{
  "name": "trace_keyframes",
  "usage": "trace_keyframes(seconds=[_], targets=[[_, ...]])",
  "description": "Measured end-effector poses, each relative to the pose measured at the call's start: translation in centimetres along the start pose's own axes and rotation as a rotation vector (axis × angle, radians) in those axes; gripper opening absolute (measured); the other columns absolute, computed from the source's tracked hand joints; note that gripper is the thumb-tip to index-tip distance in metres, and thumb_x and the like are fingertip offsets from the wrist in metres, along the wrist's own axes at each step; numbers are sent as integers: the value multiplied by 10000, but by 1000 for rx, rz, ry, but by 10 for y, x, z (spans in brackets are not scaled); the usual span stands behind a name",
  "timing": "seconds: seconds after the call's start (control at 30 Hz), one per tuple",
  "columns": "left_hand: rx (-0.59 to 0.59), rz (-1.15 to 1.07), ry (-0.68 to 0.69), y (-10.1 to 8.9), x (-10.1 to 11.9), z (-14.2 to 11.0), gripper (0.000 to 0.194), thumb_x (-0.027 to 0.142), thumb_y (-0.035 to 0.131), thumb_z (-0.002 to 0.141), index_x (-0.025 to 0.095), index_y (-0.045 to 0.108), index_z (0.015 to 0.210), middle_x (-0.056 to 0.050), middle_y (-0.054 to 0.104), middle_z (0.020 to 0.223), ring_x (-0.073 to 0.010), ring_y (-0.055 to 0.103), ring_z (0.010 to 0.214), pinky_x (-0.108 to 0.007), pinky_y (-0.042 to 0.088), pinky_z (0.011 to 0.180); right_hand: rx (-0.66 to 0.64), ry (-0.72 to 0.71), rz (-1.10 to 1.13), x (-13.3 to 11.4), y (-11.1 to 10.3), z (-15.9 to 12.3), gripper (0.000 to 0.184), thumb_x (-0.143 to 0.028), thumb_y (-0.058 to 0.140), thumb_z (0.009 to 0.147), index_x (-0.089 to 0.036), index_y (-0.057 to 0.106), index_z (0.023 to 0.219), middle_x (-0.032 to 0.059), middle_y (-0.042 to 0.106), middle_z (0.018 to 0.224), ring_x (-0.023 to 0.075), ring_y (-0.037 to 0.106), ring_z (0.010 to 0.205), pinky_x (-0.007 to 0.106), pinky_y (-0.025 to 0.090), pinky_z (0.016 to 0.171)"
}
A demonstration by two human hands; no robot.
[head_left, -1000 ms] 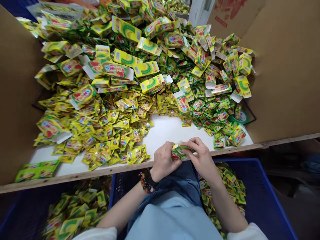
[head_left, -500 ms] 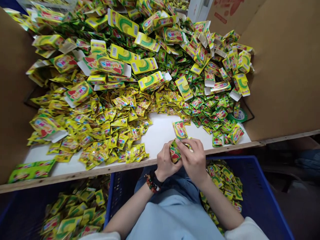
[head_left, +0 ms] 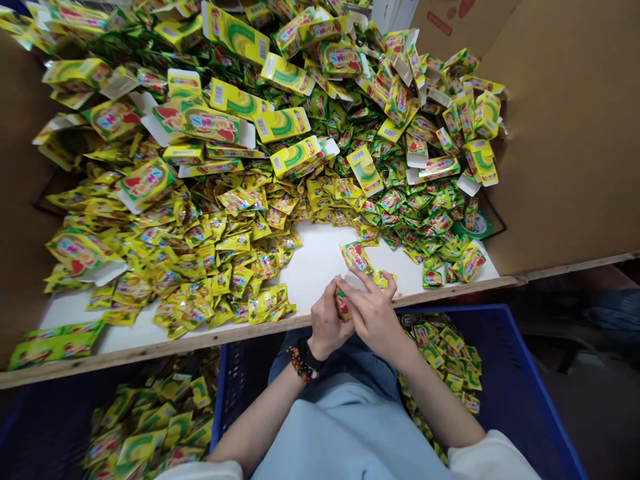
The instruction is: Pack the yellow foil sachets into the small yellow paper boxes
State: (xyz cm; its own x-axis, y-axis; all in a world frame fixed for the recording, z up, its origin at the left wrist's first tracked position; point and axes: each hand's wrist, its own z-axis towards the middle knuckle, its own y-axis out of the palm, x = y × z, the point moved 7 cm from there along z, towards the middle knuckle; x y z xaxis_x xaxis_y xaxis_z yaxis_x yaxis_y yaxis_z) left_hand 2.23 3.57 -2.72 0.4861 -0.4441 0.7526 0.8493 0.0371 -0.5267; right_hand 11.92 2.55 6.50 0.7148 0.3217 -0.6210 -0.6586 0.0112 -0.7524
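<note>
Close to the table's front edge, my left hand (head_left: 329, 321) is closed around a small green, red and yellow candy box (head_left: 343, 305). Its white flap stands up at the top, partly covered by fingers. My right hand (head_left: 376, 313) meets it from the other side, with thumb and fingers pressed on the box and the outer fingers bent away. Just beyond the right fingertips is a yellow sachet (head_left: 386, 280); whether those fingers touch it is unclear. Another small box (head_left: 357, 257) lies flat on the white tabletop (head_left: 315, 257) behind the hands.
Yellow sachets (head_left: 200, 267) heap at left, green sachets (head_left: 420, 210) at right, folding boxes (head_left: 220, 123) piled behind. Cardboard walls (head_left: 565, 133) flank the table. A green tape roll (head_left: 473, 225) sits at right. Below, a blue crate (head_left: 520, 373) holds filled-looking boxes (head_left: 445, 353).
The right hand has shifted over the top of the box, and its white flap now shows. A yellow sachet shows more clearly beside the right fingers. The view has tilted slightly.
</note>
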Motion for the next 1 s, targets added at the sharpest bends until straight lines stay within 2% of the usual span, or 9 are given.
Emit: trace_keyframes(seconds=[0.07, 0.17, 0.23, 0.37, 0.47, 0.6, 0.73, 0.87, 1.0], targets=[[80, 25, 20, -8, 5, 1, 672, 382, 554, 849, 160, 264, 1414, -129, 646, 1104, -220, 686, 859, -360, 577, 719, 145, 50, 122, 9, -9, -3, 439, -195, 515, 930, -271, 520, 1362, 54, 731, 1149, 261, 490, 1331, 557, 150, 1157], [112, 5, 52, -14, 11, 0, 652, 349, 591, 835, 207, 275, 1387, -106, 638, 1097, -198, 670, 818, -348, 572, 685, 354, 211, 384, 31, -13, -11, 640, -295, 653, 849, -283, 417, 1444, 87, 540, 1435, 262, 464, 1355, 496, 315, 1140], [112, -23, 122, -13, 16, -2, 643, 338, 597, 839, 230, 259, 1376, -132, 612, 1168, -231, 668, 908, -378, 574, 721, 273, 325, 633, 41, 5, -10, 717, -357, 701, 800, -265, 416, 1452, 100, 500, 1469, 263, 517, 1311, 450, 425, 1083], [72, -83, 202, -5, 17, -3, 603, 306, 587, 844, 247, 240, 1334, -167, 552, 1274, -280, 635, 1076, -429, 564, 804, 58, 474, 983, 46, 39, -9, 520, -438, 691, 790, -228, 639, 1263, 82, 712, 1200, 262, 684, 1075, 439, 549, 949], [87, -84, 228, -3, 18, -1, 641, 319, 585, 838, 242, 204, 1348, -182, 524, 1315, -276, 611, 1139, -436, 557, 841, 135, 377, 867, 43, 33, -10, 367, -416, 610, 866, -249, 701, 1179, 75, 694, 1234, 268, 654, 1145, 471, 502, 1016], [49, -41, 141, -3, 17, 4, 653, 325, 533, 850, 170, 217, 1400, -209, 507, 1319, -281, 576, 1183, -440, 545, 887, 172, 146, 576, 28, 24, -13, 362, -376, 644, 845, -269, 698, 1187, 81, 660, 1283, 282, 591, 1241, 463, 488, 1039], [-6, 11, 53, -2, 16, 6, 559, 245, 497, 834, 170, 312, 1356, -163, 558, 1208, -263, 593, 1105, -397, 549, 839, 257, 260, 547, 34, 25, -12, 307, -347, 579, 895, -260, 712, 1158, 64, 726, 1159, 277, 672, 1120, 474, 520, 1007], [-6, 1, 41, -1, 16, 7, 571, 303, 528, 821, 190, 308, 1335, -136, 549, 1153, -243, 605, 994, -362, 550, 748, 236, 351, 635, 38, 24, -9, 305, -376, 573, 905, -249, 723, 1137, 51, 739, 1129, 287, 685, 1090, 495, 517, 1005], [-2, 29, 32, -1, 13, 7, 521, 323, 473, 858, 189, 294, 1329, -122, 536, 1124, -230, 599, 956, -351, 542, 715, 190, 267, 549, 34, 20, -8, 321, -335, 526, 930, -258, 692, 1193, 57, 720, 1177, 264, 668, 1129, 461, 521, 1010]])
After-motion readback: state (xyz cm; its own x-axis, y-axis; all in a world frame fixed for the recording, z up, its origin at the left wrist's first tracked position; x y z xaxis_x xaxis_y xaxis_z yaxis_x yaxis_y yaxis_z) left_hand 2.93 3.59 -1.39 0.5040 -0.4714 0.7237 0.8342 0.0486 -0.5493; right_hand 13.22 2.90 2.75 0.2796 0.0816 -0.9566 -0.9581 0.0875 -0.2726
